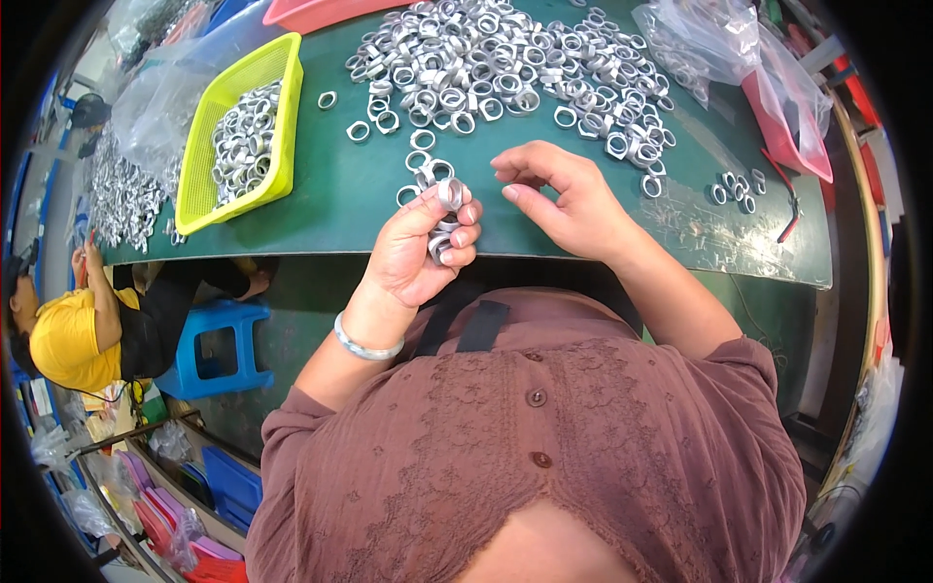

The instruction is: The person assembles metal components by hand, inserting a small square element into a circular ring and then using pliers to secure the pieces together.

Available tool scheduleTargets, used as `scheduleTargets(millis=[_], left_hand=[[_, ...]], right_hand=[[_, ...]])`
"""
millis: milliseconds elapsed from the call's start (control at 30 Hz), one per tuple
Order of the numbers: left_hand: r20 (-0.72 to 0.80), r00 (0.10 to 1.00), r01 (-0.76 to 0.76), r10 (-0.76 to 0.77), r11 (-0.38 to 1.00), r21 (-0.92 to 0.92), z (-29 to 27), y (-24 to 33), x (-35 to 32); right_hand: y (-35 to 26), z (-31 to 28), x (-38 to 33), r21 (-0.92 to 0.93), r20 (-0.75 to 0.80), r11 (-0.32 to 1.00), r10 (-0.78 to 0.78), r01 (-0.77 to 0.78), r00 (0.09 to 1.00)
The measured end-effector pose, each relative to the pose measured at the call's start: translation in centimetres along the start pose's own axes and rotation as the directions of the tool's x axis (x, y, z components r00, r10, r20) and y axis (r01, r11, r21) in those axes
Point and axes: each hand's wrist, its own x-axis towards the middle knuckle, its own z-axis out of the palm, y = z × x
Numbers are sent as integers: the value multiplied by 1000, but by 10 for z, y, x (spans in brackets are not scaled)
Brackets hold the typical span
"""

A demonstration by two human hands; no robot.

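Observation:
My left hand (418, 238) is closed around several silver metal rings (450, 194), one standing up between thumb and forefinger and others lower in the curled fingers. To its right, my right hand (559, 194) hovers over the table's near part, thumb and forefinger apart, with nothing visible between them; its other fingers are partly hidden. Just beyond my left hand, a few loose rings (421, 140) lie on the green table (330, 194). Farther back spreads a big heap of the same rings (486, 58), which have flat-sided rims.
A yellow basket (292, 126) of rings stands at left, near another metal pile (126, 194). On the right are a pink bin (792, 136) with clear plastic bags, a few rings (734, 187) and a red-and-black tool (789, 219). A person in yellow (78, 335) sits far left beside a blue stool (219, 350).

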Motion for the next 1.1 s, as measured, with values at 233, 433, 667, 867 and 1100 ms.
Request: scheduleTargets(millis=[233, 433, 667, 867, 1100], left_hand=[[-50, 998, -25, 26, 999, 31, -2, 1, -8], [-62, 990, -116, 125, 984, 133, -6, -1, -17], [-79, 987, -131, 142, 984, 124, -6, 1, -24], [-125, 978, -135, 169, 962, 239, -5, 0, -21], [-210, 890, -241, 405, 809, 536, 21, -5, -14]], right_hand=[[8, 9, 9, -66, 48, 998, 22, -18, 999], [18, 23, 30, -265, 142, 964, 44, -4, 989], [10, 33, 47, -480, 201, 877, 100, 9, 974], [13, 25, 45, -250, 152, 968, 57, -18, 987], [-2, 5, 28, 120, 158, 985, -142, 124, 977]])
